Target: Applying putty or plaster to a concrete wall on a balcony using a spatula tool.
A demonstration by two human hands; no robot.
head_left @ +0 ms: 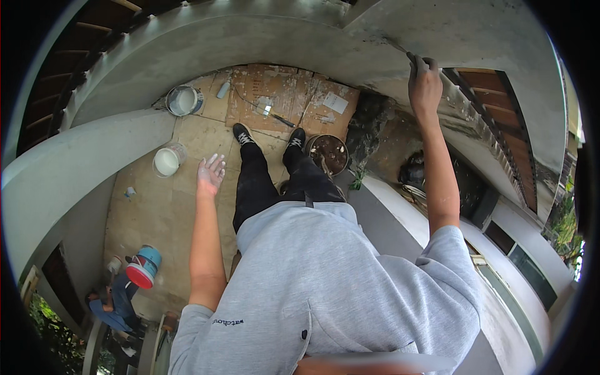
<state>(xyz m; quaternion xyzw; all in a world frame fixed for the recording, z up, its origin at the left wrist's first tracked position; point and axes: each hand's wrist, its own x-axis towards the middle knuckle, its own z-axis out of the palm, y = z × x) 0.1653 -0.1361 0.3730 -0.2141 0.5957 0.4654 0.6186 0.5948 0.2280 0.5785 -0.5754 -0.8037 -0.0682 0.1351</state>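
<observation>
My right hand (425, 87) is raised at the upper right, fingers wrapped round the handle of a thin scraper (396, 46). The scraper's tip meets the grey plastered wall (300, 40) beside a dark, rough patch. My left hand (211, 173) hangs low at my left side, palm up and fingers apart, with white residue on the fingertips. Nothing lies in it. Closest to that hand is a bucket of white material (167, 161) on the tiled floor.
Another white-filled bucket (184, 100) stands by the wall. Stained cardboard (265, 94) with a paper sheet (335, 102) lies before my feet. A rusty drum (327, 154) stands beside my right foot. At lower left, a person (115, 306) is near a blue-and-red bucket (144, 267).
</observation>
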